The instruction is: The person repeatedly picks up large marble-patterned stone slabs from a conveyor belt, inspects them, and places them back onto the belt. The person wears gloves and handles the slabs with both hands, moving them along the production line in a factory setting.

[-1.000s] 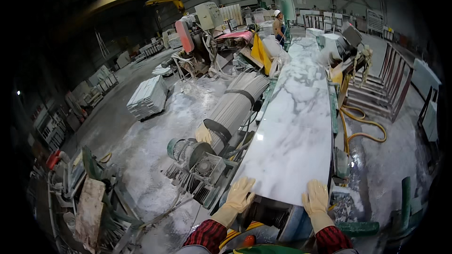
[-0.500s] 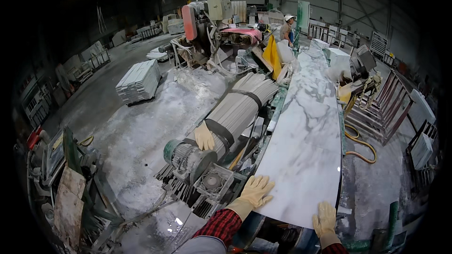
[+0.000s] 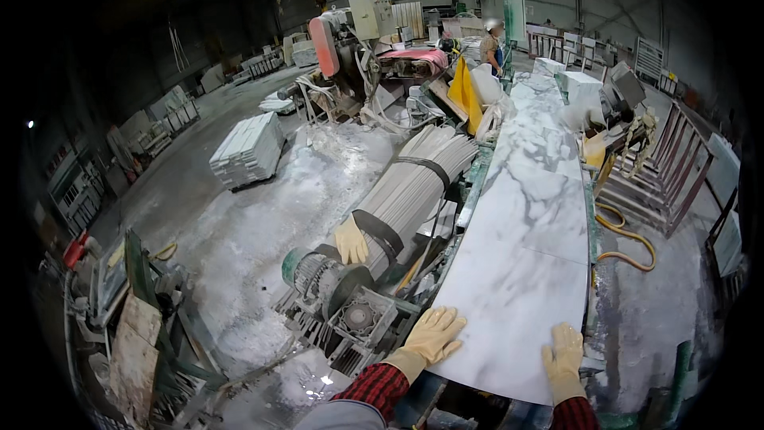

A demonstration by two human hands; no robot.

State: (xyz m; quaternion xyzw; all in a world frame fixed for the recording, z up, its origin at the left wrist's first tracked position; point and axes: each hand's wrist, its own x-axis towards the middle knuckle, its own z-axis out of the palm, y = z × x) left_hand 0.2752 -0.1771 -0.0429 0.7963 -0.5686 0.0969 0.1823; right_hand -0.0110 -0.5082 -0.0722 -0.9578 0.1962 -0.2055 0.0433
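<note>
Slab [image 3: 517,279], white, grey-veined; left hand [image 3: 434,334] and right hand [image 3: 564,357] uncurled at its edges, both empty.

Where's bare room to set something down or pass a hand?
Free: marble between and ahead of the left hand and right hand; whitened floor between the white stack and strip bundle. Crowded: left of the left hand, around the motor; lower left, scrap pile.
</note>
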